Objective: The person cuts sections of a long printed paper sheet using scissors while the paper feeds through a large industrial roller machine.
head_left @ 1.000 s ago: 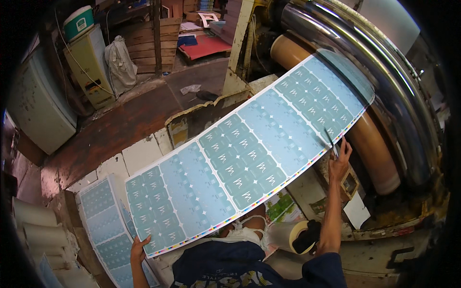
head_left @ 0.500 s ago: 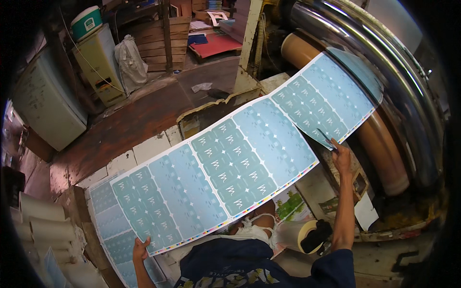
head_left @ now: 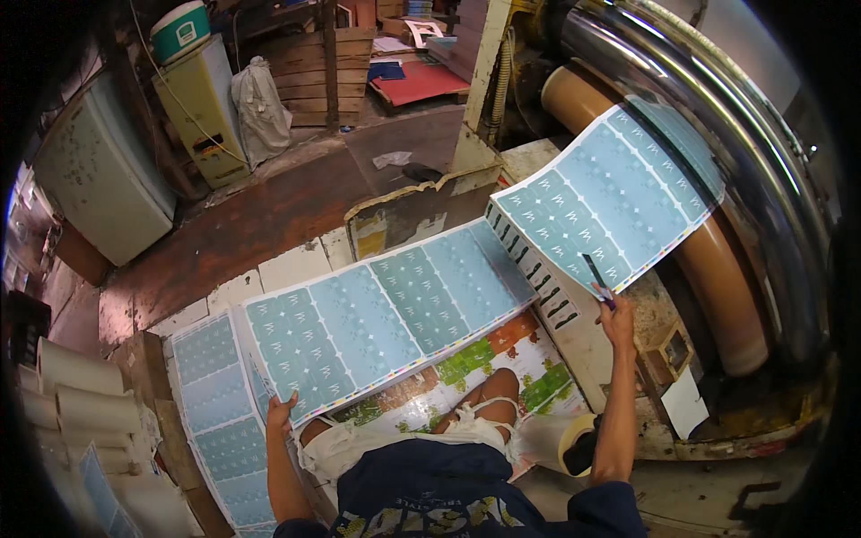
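Note:
A long printed sheet (head_left: 430, 296) with pale blue-green panels stretches across the view, sagging in the middle. My left hand (head_left: 281, 414) grips its lower left corner, close to a stack of similar blue sheets (head_left: 211, 403). My right hand (head_left: 617, 316) holds the sheet's right part at its near edge, together with a thin dark tool (head_left: 595, 273). That end of the sheet lies against the large press cylinder (head_left: 708, 161).
A brown roller (head_left: 717, 269) sits under the steel cylinder. Green-and-orange printed sheets (head_left: 475, 368) lie under my knees. White paper rolls (head_left: 72, 394) are stacked at the lower left. A tape roll (head_left: 574, 444) lies by my right arm. A cabinet (head_left: 99, 179) and wooden crates (head_left: 296, 63) stand behind.
The sheet has come down and to the left, away from the cylinder, and now sags over the stack. Both hands have dropped lower with it.

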`<action>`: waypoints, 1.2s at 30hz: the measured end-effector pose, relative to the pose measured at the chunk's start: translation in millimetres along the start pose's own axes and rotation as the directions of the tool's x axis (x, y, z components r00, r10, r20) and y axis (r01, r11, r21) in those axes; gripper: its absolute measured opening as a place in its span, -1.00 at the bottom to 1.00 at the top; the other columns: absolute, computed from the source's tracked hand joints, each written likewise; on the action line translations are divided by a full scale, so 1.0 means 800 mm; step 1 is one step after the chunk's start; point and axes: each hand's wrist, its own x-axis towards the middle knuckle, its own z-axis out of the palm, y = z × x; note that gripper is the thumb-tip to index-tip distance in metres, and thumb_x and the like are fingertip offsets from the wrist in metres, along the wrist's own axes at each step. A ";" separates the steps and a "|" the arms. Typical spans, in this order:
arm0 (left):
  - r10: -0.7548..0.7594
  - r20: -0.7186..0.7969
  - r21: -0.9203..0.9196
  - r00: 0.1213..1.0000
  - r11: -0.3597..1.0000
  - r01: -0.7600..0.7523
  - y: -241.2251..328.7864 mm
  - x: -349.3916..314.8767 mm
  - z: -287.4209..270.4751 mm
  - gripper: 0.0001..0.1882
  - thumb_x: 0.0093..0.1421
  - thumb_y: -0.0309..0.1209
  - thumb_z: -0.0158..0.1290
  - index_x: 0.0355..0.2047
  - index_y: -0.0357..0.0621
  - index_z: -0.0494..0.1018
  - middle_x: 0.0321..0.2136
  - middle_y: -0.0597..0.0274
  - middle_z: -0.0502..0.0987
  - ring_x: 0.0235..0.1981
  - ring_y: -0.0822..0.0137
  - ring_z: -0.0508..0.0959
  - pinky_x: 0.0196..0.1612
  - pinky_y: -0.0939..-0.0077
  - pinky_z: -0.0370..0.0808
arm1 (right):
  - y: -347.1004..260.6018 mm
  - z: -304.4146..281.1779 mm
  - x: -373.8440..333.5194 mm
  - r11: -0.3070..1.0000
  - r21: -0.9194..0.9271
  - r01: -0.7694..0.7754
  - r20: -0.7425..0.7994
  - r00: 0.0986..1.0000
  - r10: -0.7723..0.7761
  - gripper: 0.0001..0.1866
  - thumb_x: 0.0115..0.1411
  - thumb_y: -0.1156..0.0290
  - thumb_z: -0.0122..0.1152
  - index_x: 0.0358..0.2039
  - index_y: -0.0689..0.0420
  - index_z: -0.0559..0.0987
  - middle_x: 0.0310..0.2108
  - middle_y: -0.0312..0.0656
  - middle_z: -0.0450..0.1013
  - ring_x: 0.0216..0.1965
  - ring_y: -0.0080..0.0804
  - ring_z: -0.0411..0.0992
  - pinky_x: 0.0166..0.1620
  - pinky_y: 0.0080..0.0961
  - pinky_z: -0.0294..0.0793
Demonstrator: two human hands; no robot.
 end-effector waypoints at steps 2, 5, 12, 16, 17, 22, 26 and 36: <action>0.045 -0.026 0.061 0.999 0.997 -0.043 -0.030 0.033 -0.012 -0.70 0.13 -0.58 0.19 -0.12 -0.29 0.46 -0.25 0.20 0.58 -0.30 0.37 0.53 -0.22 0.43 0.52 | -0.019 0.040 -0.029 0.997 0.044 -0.064 0.027 0.998 0.063 -0.51 0.07 0.59 -0.01 0.07 0.29 0.50 -0.66 -0.12 0.44 -0.71 -0.50 0.45 -0.57 -0.52 0.45; 0.065 -0.017 0.093 0.998 0.994 -0.063 -0.063 0.075 0.021 -0.71 0.12 -0.55 0.21 -0.13 -0.27 0.47 -0.29 0.20 0.58 -0.30 0.34 0.53 -0.23 0.39 0.51 | -0.040 0.059 -0.054 0.995 0.043 -0.088 0.010 0.996 0.088 -0.47 0.07 0.61 -0.04 0.11 0.23 0.48 -0.63 -0.14 0.43 -0.71 -0.52 0.44 -0.58 -0.52 0.45; 0.318 -0.067 0.487 0.946 0.838 -0.247 -0.070 0.079 0.043 -0.33 -0.03 -0.31 0.34 0.06 -0.30 0.35 -0.15 -0.05 0.53 -0.11 0.09 0.51 -0.05 0.20 0.45 | -0.050 0.096 -0.086 0.985 0.139 -0.103 0.063 0.994 0.095 -0.40 0.04 0.66 -0.09 0.16 0.21 0.42 -0.59 -0.13 0.47 -0.71 -0.56 0.36 -0.58 -0.51 0.40; 0.485 -0.225 0.953 0.845 0.290 0.087 -0.036 0.039 0.116 0.20 -0.15 -0.06 0.37 0.33 -0.30 -0.09 0.23 -0.46 0.09 0.31 -0.25 0.07 0.26 -0.07 0.13 | -0.058 0.115 -0.097 0.996 0.092 0.009 -0.044 0.999 -0.005 -0.33 0.01 0.64 -0.10 0.22 0.14 0.37 -0.68 -0.21 0.39 -0.72 -0.54 0.33 -0.58 -0.54 0.42; 0.482 -0.249 0.949 0.840 0.294 0.113 -0.036 0.029 0.123 0.20 -0.15 -0.06 0.37 0.33 -0.30 -0.09 0.23 -0.46 0.09 0.31 -0.25 0.07 0.26 -0.07 0.13 | -0.071 0.122 -0.100 0.998 0.055 -0.019 -0.041 0.999 0.021 -0.31 0.00 0.64 -0.10 0.23 0.15 0.35 -0.69 -0.19 0.37 -0.72 -0.53 0.33 -0.58 -0.53 0.39; 0.163 -0.316 0.936 0.934 0.212 0.280 -0.042 -0.007 0.167 0.46 -0.18 0.11 0.34 0.34 -0.26 -0.53 0.25 -0.65 -0.18 0.34 -0.38 -0.16 0.34 -0.19 -0.25 | -0.059 0.128 -0.112 0.982 0.173 -0.077 0.022 0.997 0.074 -0.30 0.00 0.66 -0.09 0.25 0.19 0.31 -0.42 0.07 0.54 -0.71 -0.40 0.37 -0.59 -0.44 0.36; 0.042 -0.276 0.900 0.960 0.361 0.243 -0.025 -0.009 0.159 0.54 -0.23 0.14 0.36 0.33 -0.18 -0.62 0.25 -0.68 -0.19 0.33 -0.41 -0.14 0.35 -0.14 -0.28 | -0.068 0.137 -0.116 0.989 0.126 -0.075 0.067 0.995 0.067 -0.30 0.00 0.64 -0.07 0.25 0.21 0.30 -0.23 0.12 0.56 -0.69 -0.39 0.34 -0.56 -0.39 0.34; 0.265 -0.337 0.941 0.903 0.115 0.317 -0.025 -0.021 0.182 0.43 -0.20 -0.44 0.42 0.37 -0.02 -0.54 0.30 -0.49 -0.13 0.22 -0.26 0.25 0.24 0.18 0.28 | -0.095 0.109 -0.135 0.993 0.081 -0.084 0.211 0.975 0.065 -0.39 -0.01 0.61 -0.04 0.15 0.36 0.37 -0.24 0.09 0.56 -0.57 -0.19 0.41 -0.43 -0.35 0.39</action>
